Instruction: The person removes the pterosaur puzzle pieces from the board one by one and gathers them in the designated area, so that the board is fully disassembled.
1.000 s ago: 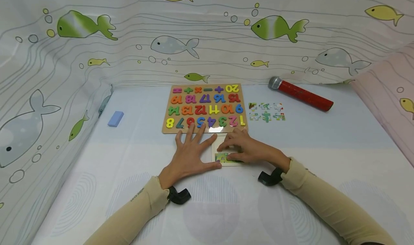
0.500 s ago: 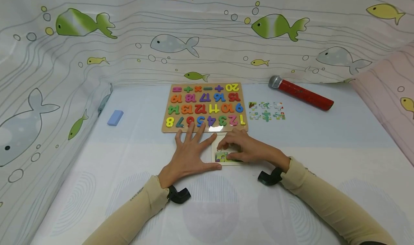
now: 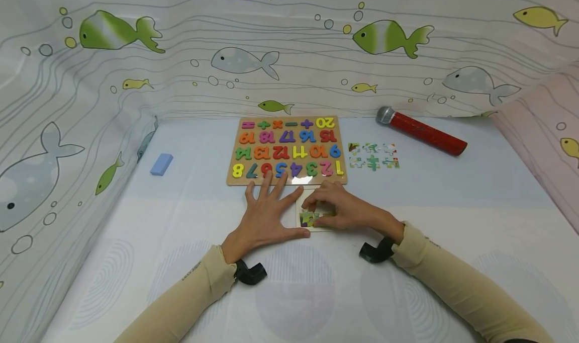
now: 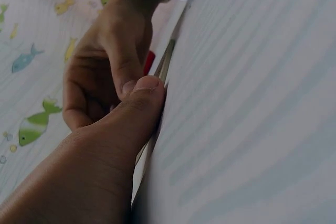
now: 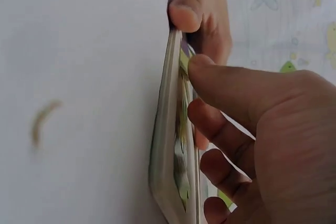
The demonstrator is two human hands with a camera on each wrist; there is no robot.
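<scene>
My left hand lies with fingers spread at the left side of a small pale jigsaw tray. Its thumb presses on the tray's near edge, and its fingertips reach over the number board. Above the tray, my right hand curls its fingers and pinches a green puzzle piece at the near left corner. In the right wrist view, the thumb tip touches this piece, which stands slightly tilted above the tray's surface. More printed pieces lie along the tray, partly hidden by the right hand.
Several loose jigsaw pieces lie in two rows right of the number board. A red toy microphone with a grey head rests farther back on the right. On the left is a blue block. A fish-printed curtain stands behind.
My right thumb and fingers have shifted slightly left, and the green puzzle piece at the tray's corner has shifted and tilted a little. My left hand has stayed in place.
</scene>
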